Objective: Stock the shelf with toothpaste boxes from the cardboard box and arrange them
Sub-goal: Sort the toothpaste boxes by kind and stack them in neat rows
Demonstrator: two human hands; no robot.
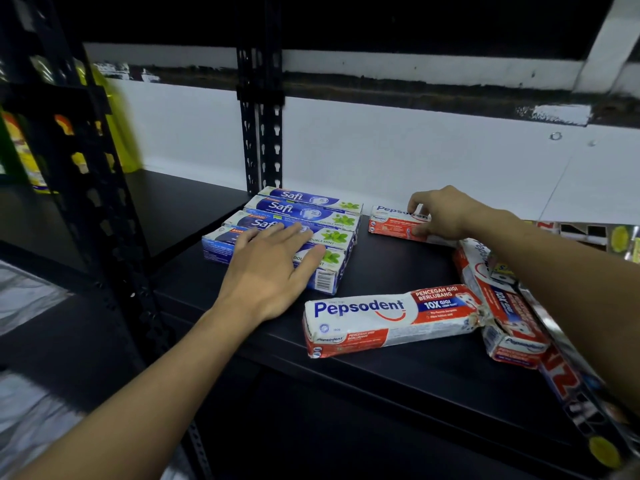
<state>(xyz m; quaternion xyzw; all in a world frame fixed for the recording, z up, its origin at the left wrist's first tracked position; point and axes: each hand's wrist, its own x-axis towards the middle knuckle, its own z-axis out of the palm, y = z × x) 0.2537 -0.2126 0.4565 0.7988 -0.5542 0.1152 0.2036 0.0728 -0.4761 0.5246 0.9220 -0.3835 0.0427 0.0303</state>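
Pinches the far Pepsodent box [388, 221] with the right hand [440, 213]: thumb on the near long edge, fingers curled over the far edge. Box flat on the black shelf [398, 268], right of centre, close to the white wall [415, 157].

Rests the left hand [270, 271] flat, fingers straight and slightly spread, on the nearer of four Safi boxes [304, 206]. These laid side by side in a tidy row at centre, the farthest one at the foot of the black perforated upright [263, 140].

Lower centre: a crumpled Pepsodent box [381, 317] lying flat, its torn right end touching a third Pepsodent box [502, 306], angled away and partly hidden under the right forearm.

Along the right edge, glossy printed packaging [568, 379]; cannot tell whether the cardboard box. Upper left, blurred yellow bottles [121, 133] on the neighbouring shelf.
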